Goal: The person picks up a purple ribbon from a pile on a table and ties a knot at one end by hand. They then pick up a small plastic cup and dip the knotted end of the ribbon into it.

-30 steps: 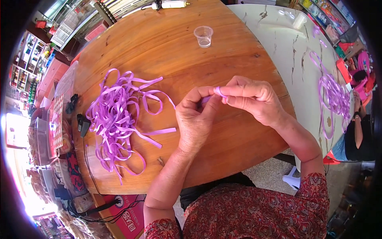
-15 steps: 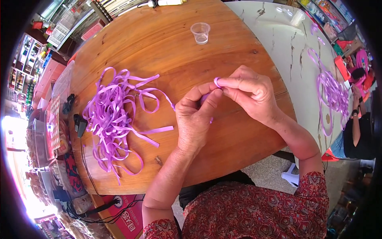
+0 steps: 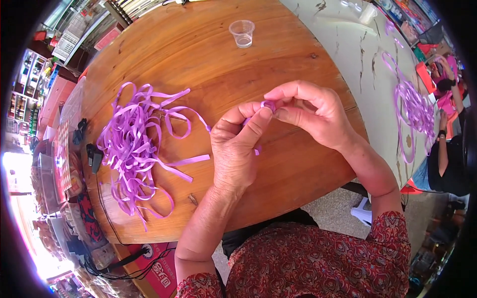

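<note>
Purple ribbon bit is getting pinched between left hand & right hand fingertips, both gripping above the table for control; ribbon pile lying nearby on the left.

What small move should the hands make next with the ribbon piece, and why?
Probably another small fold or roll of the purple ribbon piece. The left hand and right hand both pinch it between thumb and fingers above the wooden table, and a short tail hangs loose below.
</note>
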